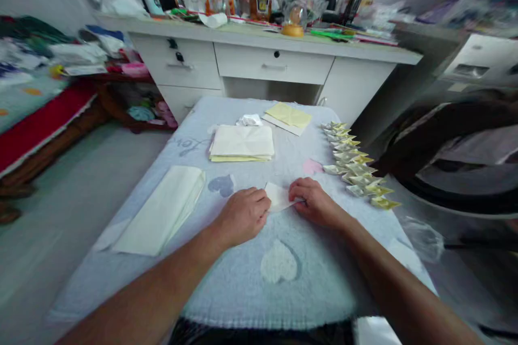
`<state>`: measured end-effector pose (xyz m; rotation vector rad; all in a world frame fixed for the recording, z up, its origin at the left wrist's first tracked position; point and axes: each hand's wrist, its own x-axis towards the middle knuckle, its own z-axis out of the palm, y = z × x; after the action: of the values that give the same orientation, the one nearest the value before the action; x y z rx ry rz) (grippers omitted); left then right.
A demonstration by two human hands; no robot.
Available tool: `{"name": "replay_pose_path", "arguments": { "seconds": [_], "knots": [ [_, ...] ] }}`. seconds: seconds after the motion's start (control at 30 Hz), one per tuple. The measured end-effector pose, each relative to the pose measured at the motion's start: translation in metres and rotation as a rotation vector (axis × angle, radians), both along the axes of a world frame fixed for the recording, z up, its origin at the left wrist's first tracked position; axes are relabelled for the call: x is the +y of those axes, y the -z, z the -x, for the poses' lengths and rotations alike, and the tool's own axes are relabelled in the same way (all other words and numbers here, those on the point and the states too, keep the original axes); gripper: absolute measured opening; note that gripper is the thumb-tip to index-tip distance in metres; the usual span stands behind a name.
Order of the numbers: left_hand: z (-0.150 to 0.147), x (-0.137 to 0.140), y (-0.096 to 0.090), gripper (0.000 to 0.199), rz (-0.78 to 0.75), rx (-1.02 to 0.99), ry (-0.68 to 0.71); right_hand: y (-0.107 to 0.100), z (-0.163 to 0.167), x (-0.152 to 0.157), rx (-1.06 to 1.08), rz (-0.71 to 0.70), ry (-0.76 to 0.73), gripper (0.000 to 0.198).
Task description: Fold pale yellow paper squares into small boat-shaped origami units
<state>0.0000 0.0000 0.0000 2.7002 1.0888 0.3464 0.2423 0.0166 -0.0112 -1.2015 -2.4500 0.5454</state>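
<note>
Between my two hands a small folded piece of white paper (278, 197) lies on the cloth-covered table. My left hand (247, 213) has its fingers closed on the paper's left edge. At the paper's right edge, the curled fingers of my right hand (313, 199) pinch it. Beyond them is a stack of paper sheets (243, 141), white on top with yellow below. To the left lies a long folded bundle of white paper (162, 210). Several folded paper boats (354, 164), white and yellow, stand in rows along the right side.
A yellow sheet over a white one (288, 117) and a crumpled white tissue (249, 120) lie at the table's far end. Behind stands a white desk (275, 59) crowded with bottles and small items. A washing machine (457, 145) is at the right, a bed (36, 113) at the left.
</note>
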Motion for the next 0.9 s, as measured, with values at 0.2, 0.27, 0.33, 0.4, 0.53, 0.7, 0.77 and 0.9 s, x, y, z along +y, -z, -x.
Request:
{"name": "replay_pose_path", "arguments": {
  "seconds": [0.2,0.27,0.33,0.4,0.53,0.7,0.77,0.9],
  "knots": [
    [0.007,0.007,0.001,0.013,0.11,-0.076,-0.059,-0.002,0.001,0.0,0.099,0.066,0.089,0.008],
    [0.009,0.007,0.0,0.015,0.145,-0.075,-0.071,-0.002,0.001,0.0,0.084,0.083,0.111,0.006],
    [0.01,0.008,-0.002,0.018,0.181,-0.069,-0.083,-0.002,0.001,0.001,0.058,0.09,0.139,0.006],
    [0.012,0.008,-0.004,0.019,0.206,-0.063,-0.093,-0.001,0.001,0.002,0.037,0.093,0.175,0.006],
    [0.015,0.009,-0.005,0.021,0.233,-0.053,-0.108,0.0,0.004,0.004,0.002,0.091,0.246,0.009],
    [0.019,0.013,-0.007,0.015,0.311,-0.075,-0.127,0.001,0.006,0.006,-0.021,0.081,0.273,0.011],
    [0.02,0.014,-0.009,0.012,0.353,-0.082,-0.128,0.001,0.006,0.006,-0.025,0.076,0.272,0.012],
    [0.022,0.016,-0.01,0.012,0.394,-0.105,-0.112,0.001,0.006,0.006,-0.031,0.072,0.273,0.012]
  ]
}}
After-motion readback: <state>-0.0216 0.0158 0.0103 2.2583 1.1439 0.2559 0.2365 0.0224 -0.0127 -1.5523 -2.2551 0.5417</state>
